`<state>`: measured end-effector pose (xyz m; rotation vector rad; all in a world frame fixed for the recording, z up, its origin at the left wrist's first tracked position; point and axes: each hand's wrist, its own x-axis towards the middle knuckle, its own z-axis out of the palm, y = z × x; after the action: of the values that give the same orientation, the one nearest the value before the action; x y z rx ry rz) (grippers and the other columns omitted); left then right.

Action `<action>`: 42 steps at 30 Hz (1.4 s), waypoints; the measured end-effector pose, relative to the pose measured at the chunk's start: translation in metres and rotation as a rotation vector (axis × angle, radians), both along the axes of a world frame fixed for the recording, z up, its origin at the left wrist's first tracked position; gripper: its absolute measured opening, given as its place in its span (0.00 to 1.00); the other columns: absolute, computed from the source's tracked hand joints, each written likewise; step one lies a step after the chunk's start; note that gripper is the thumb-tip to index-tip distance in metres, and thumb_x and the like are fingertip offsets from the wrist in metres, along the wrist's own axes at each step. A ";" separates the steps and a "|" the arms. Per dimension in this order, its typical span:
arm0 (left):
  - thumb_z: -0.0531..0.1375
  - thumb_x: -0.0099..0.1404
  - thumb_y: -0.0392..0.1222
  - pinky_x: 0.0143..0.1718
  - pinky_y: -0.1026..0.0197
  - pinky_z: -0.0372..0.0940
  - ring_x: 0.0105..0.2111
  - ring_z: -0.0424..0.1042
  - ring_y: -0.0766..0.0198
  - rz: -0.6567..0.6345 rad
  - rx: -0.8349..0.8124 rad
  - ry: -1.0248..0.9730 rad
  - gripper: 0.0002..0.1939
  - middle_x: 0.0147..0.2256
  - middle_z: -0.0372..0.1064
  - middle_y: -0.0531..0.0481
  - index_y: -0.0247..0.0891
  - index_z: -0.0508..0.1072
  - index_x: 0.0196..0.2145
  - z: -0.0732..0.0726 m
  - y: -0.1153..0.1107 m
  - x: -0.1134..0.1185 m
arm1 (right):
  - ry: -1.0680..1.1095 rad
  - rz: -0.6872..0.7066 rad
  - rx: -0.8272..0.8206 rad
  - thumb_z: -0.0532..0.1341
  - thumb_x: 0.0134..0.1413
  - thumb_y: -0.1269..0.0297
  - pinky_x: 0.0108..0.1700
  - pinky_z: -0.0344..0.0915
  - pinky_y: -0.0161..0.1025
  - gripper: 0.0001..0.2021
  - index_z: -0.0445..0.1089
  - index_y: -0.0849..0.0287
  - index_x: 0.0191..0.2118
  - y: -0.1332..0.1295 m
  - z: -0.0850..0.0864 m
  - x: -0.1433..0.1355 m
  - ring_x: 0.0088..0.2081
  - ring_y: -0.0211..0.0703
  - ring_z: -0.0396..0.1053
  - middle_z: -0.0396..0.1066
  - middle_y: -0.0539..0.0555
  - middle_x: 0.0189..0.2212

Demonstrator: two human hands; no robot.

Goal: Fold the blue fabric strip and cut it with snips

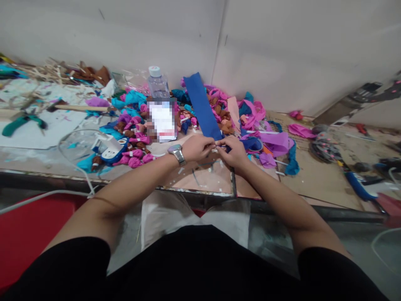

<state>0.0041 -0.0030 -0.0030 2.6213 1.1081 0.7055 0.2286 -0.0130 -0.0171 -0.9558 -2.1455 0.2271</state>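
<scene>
Two bare hands meet fingertip to fingertip above the near edge of a cluttered worktable (216, 180). The right hand (234, 153) has its thumb and fingers drawn together on gathered blue fabric (228, 148), which lies at the fingertips, in front of the person's body. The left hand (198, 148), with a watch (178, 154) at its wrist, brings thumb and forefinger to the same spot; whether it grips the fabric or something finer cannot be told (the contact is too small to resolve). Just beyond the hands, a long blue strip (200, 102) slants away across a heap of coloured pieces, its near end close to the fingertips. A phone (163, 119) and a bottle (158, 85) stand to the left of the strip; a purple strip (275, 142) lies to the right. For good handling, the right pinch is best kept firm and close to the gathers, so that the folds do not spread, while the left works in small, light movements. Both wrists probably do well to stay low and steady; thin cloth may slip or crease unevenly if tugged.
</scene>
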 end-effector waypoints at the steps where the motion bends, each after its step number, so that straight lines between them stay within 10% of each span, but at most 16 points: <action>1: 0.54 0.75 0.47 0.33 0.59 0.53 0.30 0.71 0.60 -0.005 -0.009 -0.002 0.17 0.30 0.77 0.45 0.38 0.80 0.38 0.000 -0.001 0.000 | -0.013 0.008 -0.001 0.64 0.64 0.61 0.47 0.63 0.49 0.04 0.75 0.54 0.38 0.000 0.000 0.000 0.42 0.52 0.71 0.79 0.55 0.36; 42: 0.56 0.74 0.47 0.35 0.60 0.57 0.32 0.72 0.60 0.011 -0.050 -0.032 0.14 0.33 0.79 0.46 0.39 0.80 0.38 0.005 0.000 0.000 | 0.040 -0.025 -0.005 0.63 0.66 0.55 0.48 0.67 0.51 0.10 0.78 0.53 0.41 -0.003 0.007 0.001 0.42 0.52 0.75 0.81 0.55 0.37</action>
<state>0.0046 -0.0028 0.0019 2.5553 1.1166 0.7104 0.2296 -0.0162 -0.0104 -0.9722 -2.0963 0.2372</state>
